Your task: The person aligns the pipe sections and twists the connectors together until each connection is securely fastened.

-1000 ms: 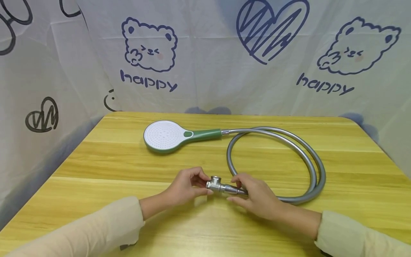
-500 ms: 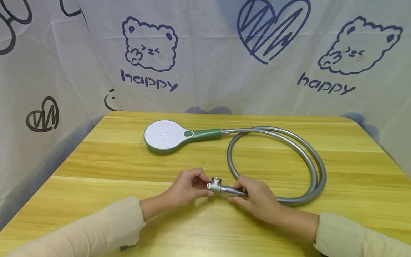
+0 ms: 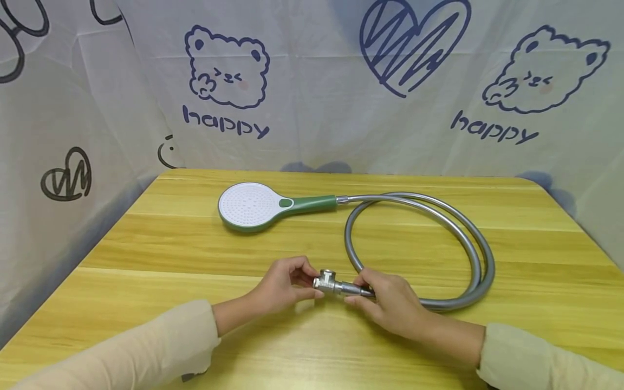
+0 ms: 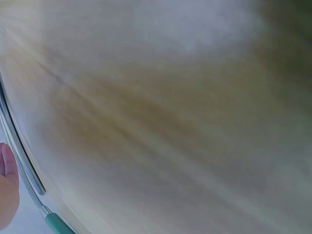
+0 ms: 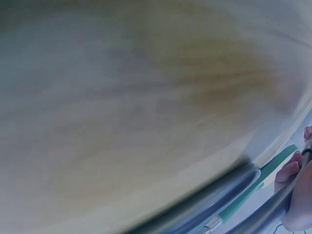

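Note:
My left hand [image 3: 280, 284] pinches a small metal T-shaped valve [image 3: 326, 281] between thumb and fingers, near the middle of the table. The valve meets the metal end fitting [image 3: 352, 288] of a grey shower hose [image 3: 480, 244]. My right hand [image 3: 392, 300] grips the hose just behind that fitting, thumb below and fingers above. From there the hose loops to the right and back to the green handle [image 3: 312, 203] of a shower head [image 3: 249, 206], which lies with its white spray face up. Only the edge of a hand [image 4: 7, 187] shows in the left wrist view.
The yellow wood-grain table [image 3: 146, 254] carries everything. A pale printed curtain [image 3: 317, 97] hangs behind it and along both sides. In the right wrist view, the hose [image 5: 265, 214] and the green handle [image 5: 239, 202] appear at the lower right.
My right fingers have closed in slightly on the hose behind the fitting. The valve and my left hand have barely moved; the shower head lies still.

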